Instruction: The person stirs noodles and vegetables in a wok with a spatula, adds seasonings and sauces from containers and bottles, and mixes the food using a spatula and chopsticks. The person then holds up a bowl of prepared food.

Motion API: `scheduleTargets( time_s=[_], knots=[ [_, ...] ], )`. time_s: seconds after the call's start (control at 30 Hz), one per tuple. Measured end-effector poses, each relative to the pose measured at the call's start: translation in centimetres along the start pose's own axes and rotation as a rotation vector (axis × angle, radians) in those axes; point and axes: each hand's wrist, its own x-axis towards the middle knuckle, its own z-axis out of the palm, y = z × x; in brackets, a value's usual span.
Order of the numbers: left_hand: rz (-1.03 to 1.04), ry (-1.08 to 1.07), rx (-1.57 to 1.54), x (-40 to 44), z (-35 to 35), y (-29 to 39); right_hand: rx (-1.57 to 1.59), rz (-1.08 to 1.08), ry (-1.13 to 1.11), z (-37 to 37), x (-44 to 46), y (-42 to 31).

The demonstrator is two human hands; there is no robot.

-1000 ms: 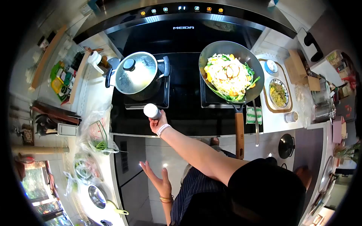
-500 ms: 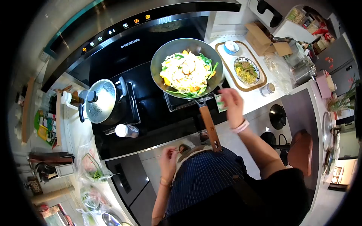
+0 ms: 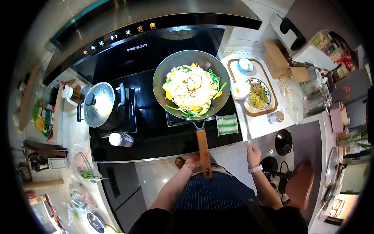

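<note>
A wok (image 3: 165, 64) with noodles, greens and yellow pieces (image 3: 191, 87) sits on the right burner. Its wooden handle (image 3: 202, 150) points toward me. My left hand (image 3: 192, 160) is beside the handle's left edge; its fingers are partly hidden there, so their grip is unclear. My right hand (image 3: 254, 154) is closed round the lower end of a long-handled utensil (image 3: 245, 119), whose pale, blurred head is over the right counter, beside a patterned plate of food (image 3: 258, 94). A white-capped bottle (image 3: 121, 139) stands on the black cooktop (image 3: 156, 143).
On the left burner is a lidded pot (image 3: 99, 104). A green-striped cloth (image 3: 227, 124) lies right of the wok handle. The tray (image 3: 272, 78) holds the plate and a blue bowl (image 3: 245, 66); a small jar (image 3: 276, 117) stands nearby. A brown chair (image 3: 300, 186) is at lower right.
My right hand has let go of the white-capped bottle, moved right and taken hold of the utensil. My left hand has moved right to the wok handle. The view has turned and shifted.
</note>
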Motion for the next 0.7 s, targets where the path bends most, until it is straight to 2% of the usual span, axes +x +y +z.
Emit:
scheduleTargets(
  time_s=[0.03, 0.1, 0.17, 0.23, 0.3, 0.33, 0.37, 0.4, 0.43, 0.47, 0.5, 0.53, 0.57, 0.63, 0.67, 0.7],
  knots=[
    [0.005, -0.002, -0.016, 0.1, -0.1, -0.2, 0.06, 0.003, 0.029, -1.0, -0.4, -0.2],
    [-0.081, -0.157, -0.168, 0.4, -1.3, 0.0, 0.108, 0.006, 0.048, -2.6, -0.4, -1.2],
    [-0.046, -0.153, -0.122, 0.4, -1.1, -0.4, 0.057, -0.198, 0.046, -3.6, 0.3, -2.7],
    [-0.006, -0.153, -0.075, 0.5, -0.2, -1.1, -0.015, -0.235, 0.031, -4.1, 1.4, -5.0],
    [0.18, 0.154, 0.04, 1.0, 1.1, -2.1, -0.197, -0.364, 0.028, -4.5, 2.5, -8.1],
    [0.191, 0.146, 0.028, 2.1, 0.0, -1.7, -0.3, -0.438, 0.05, -5.0, 2.7, -10.8],
    [0.08, 0.13, -0.041, 4.0, -2.2, -1.0, -0.332, -0.519, 0.096, -5.2, 3.4, -12.4],
    [-0.033, 0.112, -0.109, 5.1, -3.3, -0.6, -0.497, -0.68, 0.158, -5.7, 4.1, -14.4],
    [-0.025, 0.102, -0.118, 4.3, -1.7, -1.0, -0.566, -0.697, 0.202, -6.2, 4.6, -16.5],
    [0.015, 0.157, -0.107, 2.3, 1.5, -1.7, -0.716, -0.848, 0.212, -6.8, 5.7, -18.4],
    [0.038, 0.181, -0.104, 1.2, 2.9, -1.9, -0.712, -0.888, 0.191, -7.0, 6.7, -19.8],
    [0.061, 0.205, -0.1, 0.1, 4.3, -2.2, -0.842, -0.99, 0.181, -6.8, 6.3, -23.0],
    [0.014, 0.167, -0.059, -0.4, 4.7, -2.1, -1.072, -1.009, 0.198, -6.4, 6.6, -24.9],
    [-0.079, 0.095, 0.029, -1.5, 5.1, -1.4, -1.277, -1.06, 0.247, -5.0, 9.0, -25.9],
    [-0.126, 0.061, 0.073, -1.8, 5.1, -1.2, -1.276, -1.065, 0.249, -4.2, 10.0, -26.4],
    [-0.172, 0.027, 0.114, -2.1, 4.8, -1.3, -1.216, -1.087, 0.161, -3.4, 10.9, -26.8]
  ],
)
